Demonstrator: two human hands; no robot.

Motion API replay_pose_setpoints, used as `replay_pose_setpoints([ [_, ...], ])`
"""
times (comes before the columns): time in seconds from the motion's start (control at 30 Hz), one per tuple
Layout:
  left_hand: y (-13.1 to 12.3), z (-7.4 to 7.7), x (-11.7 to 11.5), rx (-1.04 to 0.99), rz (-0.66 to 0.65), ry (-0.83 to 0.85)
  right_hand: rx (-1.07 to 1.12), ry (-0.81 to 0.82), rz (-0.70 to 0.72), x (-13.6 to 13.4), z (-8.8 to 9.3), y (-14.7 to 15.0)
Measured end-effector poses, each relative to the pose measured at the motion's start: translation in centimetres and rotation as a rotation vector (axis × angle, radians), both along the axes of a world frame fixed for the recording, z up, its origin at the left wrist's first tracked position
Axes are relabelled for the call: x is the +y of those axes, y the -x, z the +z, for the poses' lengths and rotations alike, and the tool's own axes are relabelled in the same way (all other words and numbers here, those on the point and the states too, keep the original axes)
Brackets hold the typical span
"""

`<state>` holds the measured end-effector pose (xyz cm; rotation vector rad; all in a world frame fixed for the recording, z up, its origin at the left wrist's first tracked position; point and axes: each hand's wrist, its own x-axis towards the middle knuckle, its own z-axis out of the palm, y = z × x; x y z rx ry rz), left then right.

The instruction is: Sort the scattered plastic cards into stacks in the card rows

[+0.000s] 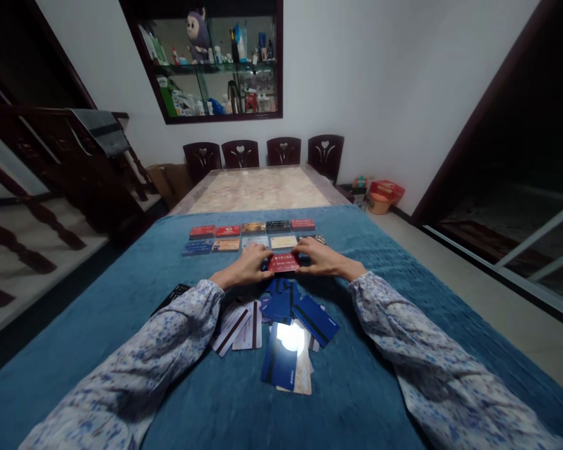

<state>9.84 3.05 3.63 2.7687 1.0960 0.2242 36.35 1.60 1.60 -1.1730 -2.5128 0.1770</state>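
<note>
Between both hands is a red card [284, 262] with pale print, perhaps with more cards beneath it. My left hand [246, 265] grips its left edge, fingers curled. From the other side my right hand [323, 257] pinches its right edge. Just beyond stand small stacks of cards in two rows, among them a cream stack [284, 242], an orange stack [226, 244] and a black stack [278, 225]. Nearer to me lie loose blue cards [316, 320] and white striped cards [248, 328], spread and overlapping. A black card [171, 297] lies partly behind my left sleeve.
A blue cloth [192, 406] covers the near part of the long table [258, 187]. Dark chairs [326, 156] line its far end. At the right, an orange bucket [380, 203] stands on the floor; wooden railings [23, 237] are at the left.
</note>
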Motion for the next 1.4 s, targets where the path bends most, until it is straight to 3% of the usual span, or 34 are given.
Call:
replay_pose_setpoints([
  [0.17, -0.6, -0.3, 0.6, -0.019, 0.017, 0.012, -0.004, -0.015, -0.046, 1.2, -0.6, -0.5],
  [0.33, -1.3, -0.5, 1.8, -0.026, 0.026, 0.007, -0.024, -0.004, -0.037, 1.8, 0.2, -1.5],
  [0.63, -3.9, 1.3, 4.0, 0.065, 0.045, 0.003, -0.122, 0.034, -0.031, 3.5, 3.1, -3.2],
  [0.9, -6.5, 2.4, 6.8, 0.108, 0.03, -0.048, -0.173, -0.003, -0.092, 5.5, 4.4, -5.0],
  [1.4, -10.9, 2.4, 12.1, 0.152, 0.088, -0.076, -0.291, 0.057, -0.241, 10.8, 4.5, -7.2],
])
